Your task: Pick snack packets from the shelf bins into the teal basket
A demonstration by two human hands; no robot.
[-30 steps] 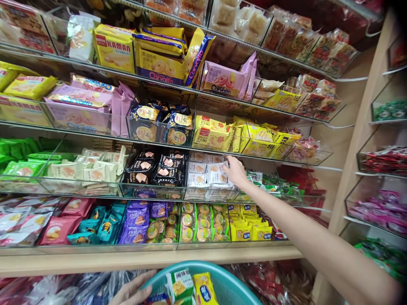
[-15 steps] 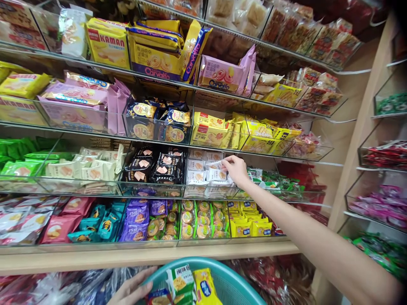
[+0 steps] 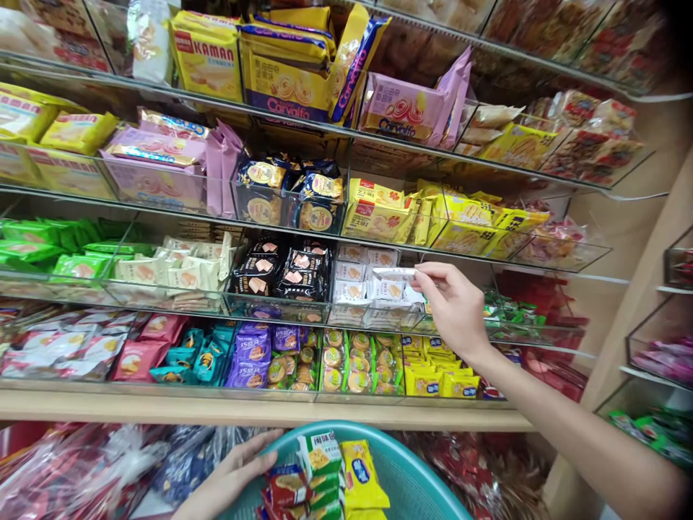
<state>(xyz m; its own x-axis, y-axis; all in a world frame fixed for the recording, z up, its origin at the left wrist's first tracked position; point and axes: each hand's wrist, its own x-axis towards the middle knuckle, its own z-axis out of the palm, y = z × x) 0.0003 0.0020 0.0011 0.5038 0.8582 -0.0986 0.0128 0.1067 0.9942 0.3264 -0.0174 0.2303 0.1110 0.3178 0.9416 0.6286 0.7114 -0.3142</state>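
My right hand (image 3: pixel 452 303) is closed, pinching a small white snack packet (image 3: pixel 394 274) by its right end. The packet is turned nearly edge-on, just above a bin of similar white packets (image 3: pixel 351 290). Low in the view, my left hand (image 3: pixel 243 466) grips the left rim of a teal plastic basket (image 3: pixel 416 462), its fingers over the edge. Inside the basket lie green-and-white packets (image 3: pixel 320 455), yellow packets (image 3: pixel 364 473) and dark red packets (image 3: pixel 288 487).
Clear dividers split the shelves into bins. Black packets (image 3: pixel 306 271) sit left of the white ones, yellow packets (image 3: pixel 441 379) below. A wooden shelf edge (image 3: pixel 216 408) runs above the basket. Clear-wrapped bags (image 3: pixel 102 469) lie lower left; a wooden upright (image 3: pixel 633 347) stands at right.
My right hand has lifted a white packet up from the bin and drawn it back toward me. My left hand remains at the basket rim. The view has shifted slightly.
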